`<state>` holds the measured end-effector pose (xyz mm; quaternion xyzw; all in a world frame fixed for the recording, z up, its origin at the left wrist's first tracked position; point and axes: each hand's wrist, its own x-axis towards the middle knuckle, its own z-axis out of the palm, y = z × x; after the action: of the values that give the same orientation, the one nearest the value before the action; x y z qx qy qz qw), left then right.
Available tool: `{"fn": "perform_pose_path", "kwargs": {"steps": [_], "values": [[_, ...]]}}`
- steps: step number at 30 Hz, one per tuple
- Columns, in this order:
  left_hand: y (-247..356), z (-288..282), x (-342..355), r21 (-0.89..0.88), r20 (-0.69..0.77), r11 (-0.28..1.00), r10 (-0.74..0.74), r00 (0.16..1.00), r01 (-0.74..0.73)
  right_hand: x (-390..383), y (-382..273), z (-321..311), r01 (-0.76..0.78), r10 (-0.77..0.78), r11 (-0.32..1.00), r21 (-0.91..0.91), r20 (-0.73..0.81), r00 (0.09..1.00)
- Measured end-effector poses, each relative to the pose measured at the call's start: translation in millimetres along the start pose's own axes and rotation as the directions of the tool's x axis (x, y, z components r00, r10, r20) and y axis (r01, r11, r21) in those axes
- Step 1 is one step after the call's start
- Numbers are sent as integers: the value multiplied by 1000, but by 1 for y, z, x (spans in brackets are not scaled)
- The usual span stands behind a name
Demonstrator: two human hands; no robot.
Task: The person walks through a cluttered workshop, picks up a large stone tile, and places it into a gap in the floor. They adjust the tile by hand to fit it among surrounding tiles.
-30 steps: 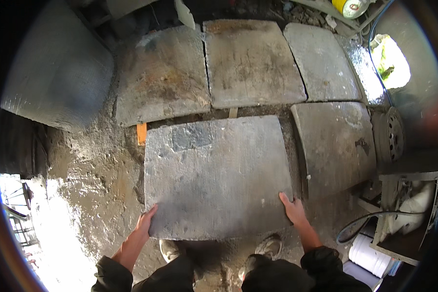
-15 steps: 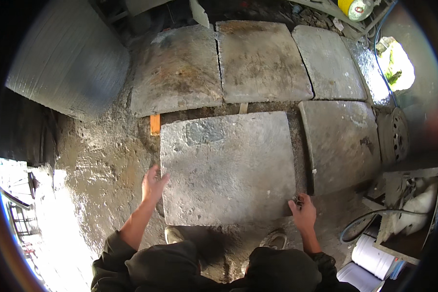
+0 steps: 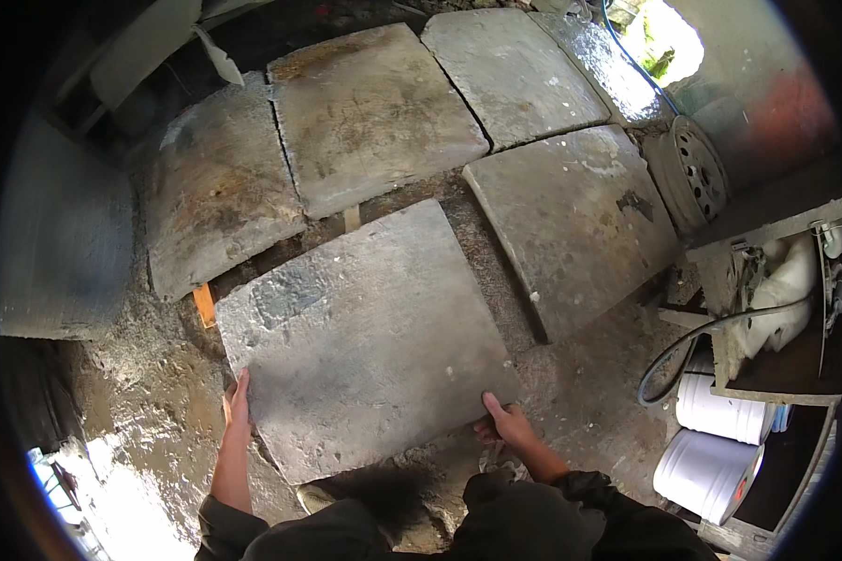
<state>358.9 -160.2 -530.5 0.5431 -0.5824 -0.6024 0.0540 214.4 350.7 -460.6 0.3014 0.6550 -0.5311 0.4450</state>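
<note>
Between the two hands lies a grey slab (image 3: 374, 327), rough-faced and four-sided, its near edge slanting up toward the right hand (image 3: 510, 425). That hand has its thumb on the near right corner and its other fingers curled by the edge; how firmly they hold cannot be told. The left hand (image 3: 237, 409) lies against the slab's left side (its fingers partly hidden, so whether they grip is unclear). Ahead of the left hand, an orange wooden piece (image 3: 204, 306) pokes out near the slab's far left corner. Farther beyond both hands runs a row of three slabs (image 3: 374, 117). Ahead and right of the right hand rests another slab (image 3: 575, 224), with a wheel rim (image 3: 692, 173) past it; well to that hand's right lie two white buckets (image 3: 708, 475).
</note>
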Motion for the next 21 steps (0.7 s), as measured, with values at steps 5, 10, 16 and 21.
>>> {"fn": "perform_pose_path", "kwargs": {"steps": [5,10,16,21], "values": [[23,11,-8,453,-153,889,0,988,70,5,-1,-3,36,-30,992,-118,47,998],[40,29,1,397,-202,913,191,961,-98,3,3,1,-51,52,998,-29,39,998],[48,25,6,525,-165,851,73,984,25,4,8,12,17,-18,1000,11,50,999],[15,27,-13,422,-185,890,270,945,-172,2,0,11,81,-80,997,-6,128,989]]}}
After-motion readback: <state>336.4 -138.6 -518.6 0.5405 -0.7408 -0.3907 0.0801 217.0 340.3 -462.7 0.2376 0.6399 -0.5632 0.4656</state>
